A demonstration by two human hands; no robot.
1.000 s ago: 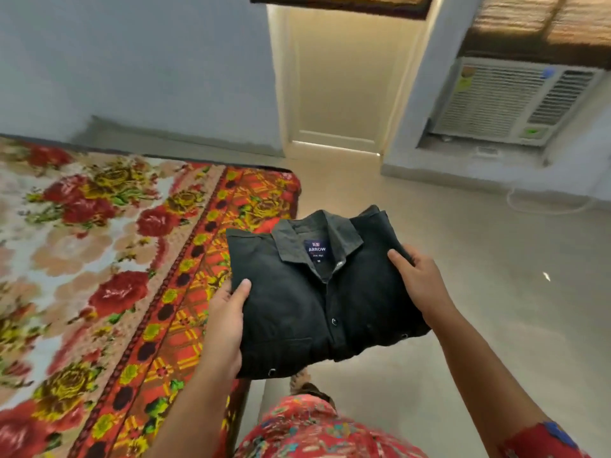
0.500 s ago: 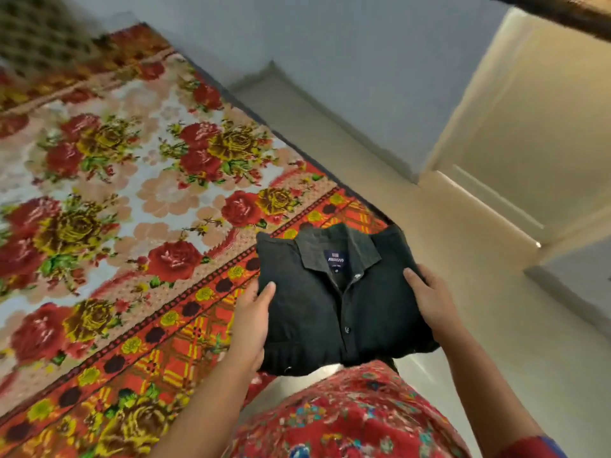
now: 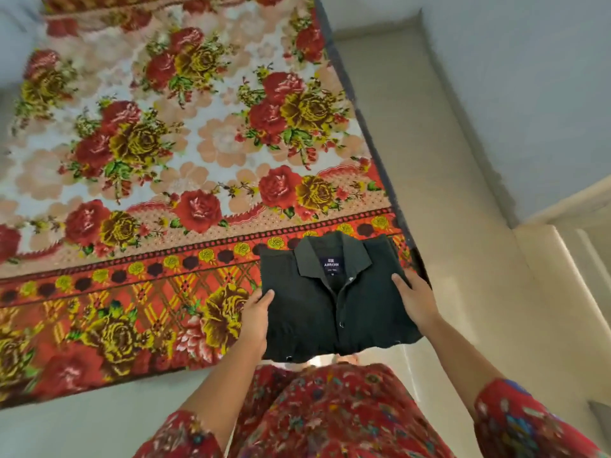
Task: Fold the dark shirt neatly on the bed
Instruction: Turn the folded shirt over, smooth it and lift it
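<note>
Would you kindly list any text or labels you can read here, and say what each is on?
"ARROW": white letters on the navy neck label inside the collar of the dark shirt.
A small line and a size mark beneath it on the same label: too small to read.
No other text visible.

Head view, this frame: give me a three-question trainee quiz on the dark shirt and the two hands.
1. True or false: the folded dark button-up shirt lies flat in the middle of the floral red bedspread.
2. Which hand's grip is on the shirt edge nearer the pale floor? A) left hand B) right hand
3. Fill in: the shirt's collar points ___ from the person.

Key
1. False: both hands hold it, at the bedspread's corner.
2. B
3. away
</note>
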